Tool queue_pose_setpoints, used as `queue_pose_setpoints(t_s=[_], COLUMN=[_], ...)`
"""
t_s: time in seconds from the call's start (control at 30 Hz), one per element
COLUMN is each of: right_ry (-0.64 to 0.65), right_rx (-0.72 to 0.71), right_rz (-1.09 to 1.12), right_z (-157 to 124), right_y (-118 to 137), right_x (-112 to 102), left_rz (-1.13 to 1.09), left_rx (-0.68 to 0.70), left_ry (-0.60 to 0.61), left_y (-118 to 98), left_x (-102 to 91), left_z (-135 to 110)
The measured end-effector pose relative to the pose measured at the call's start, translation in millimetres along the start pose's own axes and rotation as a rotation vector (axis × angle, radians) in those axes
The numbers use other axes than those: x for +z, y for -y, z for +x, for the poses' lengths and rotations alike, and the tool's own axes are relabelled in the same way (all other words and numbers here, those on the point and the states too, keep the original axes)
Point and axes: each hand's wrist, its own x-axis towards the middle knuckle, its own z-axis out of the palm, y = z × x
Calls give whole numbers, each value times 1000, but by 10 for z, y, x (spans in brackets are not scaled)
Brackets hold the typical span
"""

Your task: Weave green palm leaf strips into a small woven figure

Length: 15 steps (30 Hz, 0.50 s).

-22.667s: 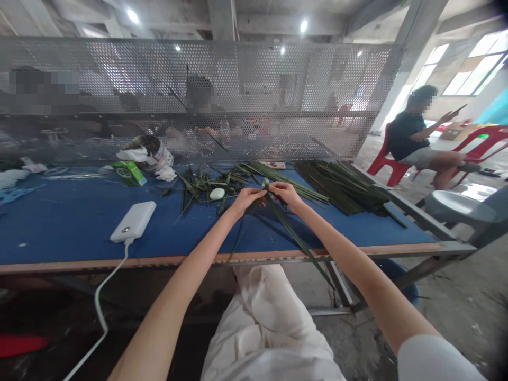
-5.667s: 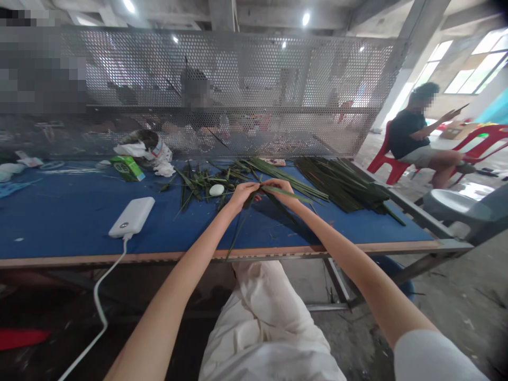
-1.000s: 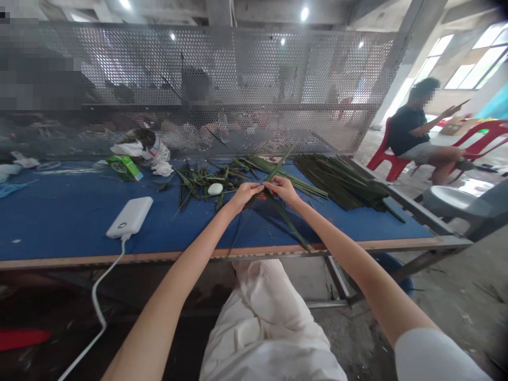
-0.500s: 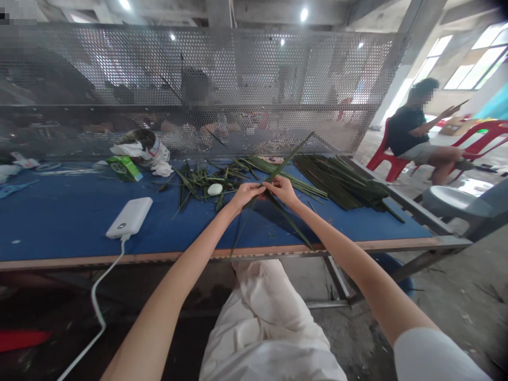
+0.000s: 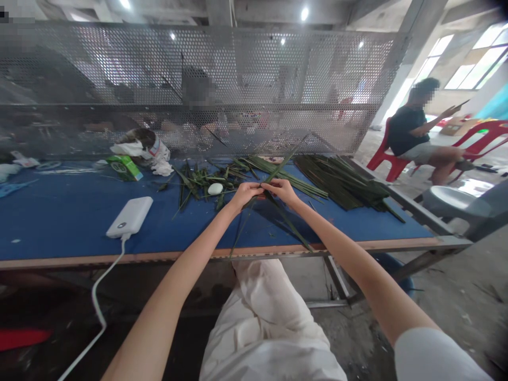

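Swung upward since a few seconds ago, one green leaf strip that lay across the right hand now slants away toward the perforated panel. Fingers of the right hand and the left hand meet, pinching the strips where they cross, above the blue surface; the exact fold is too small to tell. Another strip trails down to the near edge. Leaf scraps and a white oval object lie left of the hands, a dark leaf bundle to their right.
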Motion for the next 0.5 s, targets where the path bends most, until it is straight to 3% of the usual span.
queue_pose_setpoints(t_s=[0.23, 0.5], right_ry=[-49, -13], right_rx=[25, 108], right_rz=[43, 106], right_z=[29, 31], right_y=[-51, -79], right_x=[-14, -29], left_rz=[-11, 9], left_rx=[-31, -72], left_ry=[-14, 10], left_y=[-41, -21], left_x=[45, -1], left_z=[-32, -50])
